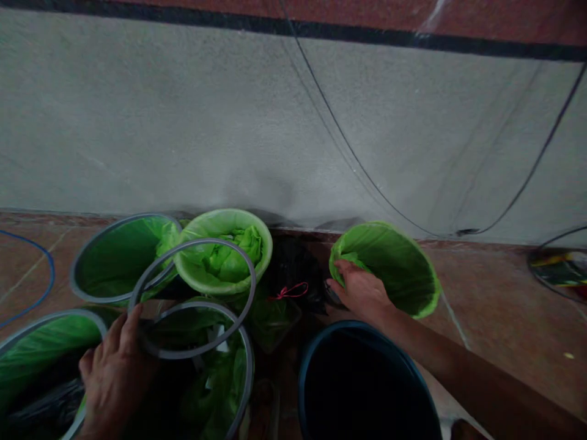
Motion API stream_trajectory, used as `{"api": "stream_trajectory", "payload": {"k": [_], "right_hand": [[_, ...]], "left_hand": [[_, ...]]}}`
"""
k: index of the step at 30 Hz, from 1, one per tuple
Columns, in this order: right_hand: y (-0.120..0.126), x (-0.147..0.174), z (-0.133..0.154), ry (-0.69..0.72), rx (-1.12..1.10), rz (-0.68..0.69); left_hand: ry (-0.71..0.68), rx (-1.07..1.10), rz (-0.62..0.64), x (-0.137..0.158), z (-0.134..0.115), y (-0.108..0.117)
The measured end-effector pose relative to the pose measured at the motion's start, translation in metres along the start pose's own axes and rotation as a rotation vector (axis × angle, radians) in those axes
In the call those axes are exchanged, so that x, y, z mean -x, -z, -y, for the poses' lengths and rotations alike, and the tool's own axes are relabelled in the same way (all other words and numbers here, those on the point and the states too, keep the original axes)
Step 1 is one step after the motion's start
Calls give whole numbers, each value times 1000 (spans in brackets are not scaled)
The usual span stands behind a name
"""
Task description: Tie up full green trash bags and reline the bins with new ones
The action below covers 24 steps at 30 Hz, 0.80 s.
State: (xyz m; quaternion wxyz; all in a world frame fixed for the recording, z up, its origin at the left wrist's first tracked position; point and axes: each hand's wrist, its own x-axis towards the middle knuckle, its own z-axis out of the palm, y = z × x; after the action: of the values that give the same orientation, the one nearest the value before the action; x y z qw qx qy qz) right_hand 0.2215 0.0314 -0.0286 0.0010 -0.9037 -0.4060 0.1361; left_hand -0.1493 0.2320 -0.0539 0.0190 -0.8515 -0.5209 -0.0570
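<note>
My left hand (117, 373) is closed around a grey plastic ring (251, 287), a loose bin rim. It holds the ring tilted above a bin with a grey rim (250, 360) that contains green plastic bags and white scraps. Over to the right, my right hand (362, 290) grips the left edge of a bin lined with a light green bag (403, 269). Its fingers reach over the rim onto the liner, and the thumb shows outside. That bin tilts slightly and has no grey ring on it.
A dark blue bin (305, 366) stands below my right forearm. Left are a light green bin (268, 244) holding a crumpled bag and grey-rimmed bins (76, 272) with green liners. A black bag (293, 263) with a red tie sits between. Cables hang along the wall (206, 122).
</note>
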Motion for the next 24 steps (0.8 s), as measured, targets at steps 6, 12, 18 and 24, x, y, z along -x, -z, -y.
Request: {"api": "stream_trajectory", "payload": {"k": [6, 12, 18, 24], "right_hand": [[-10, 16, -34, 7, 39, 10], [-12, 58, -40, 302, -4, -160], [-49, 103, -46, 492, 74, -86], [-47, 116, -40, 395, 28, -64]], "left_hand": [[6, -77, 77, 7, -16, 16], [-74, -92, 97, 22, -35, 21], [-165, -12, 49, 40, -56, 28], [-251, 120, 56, 57, -65, 23]]}}
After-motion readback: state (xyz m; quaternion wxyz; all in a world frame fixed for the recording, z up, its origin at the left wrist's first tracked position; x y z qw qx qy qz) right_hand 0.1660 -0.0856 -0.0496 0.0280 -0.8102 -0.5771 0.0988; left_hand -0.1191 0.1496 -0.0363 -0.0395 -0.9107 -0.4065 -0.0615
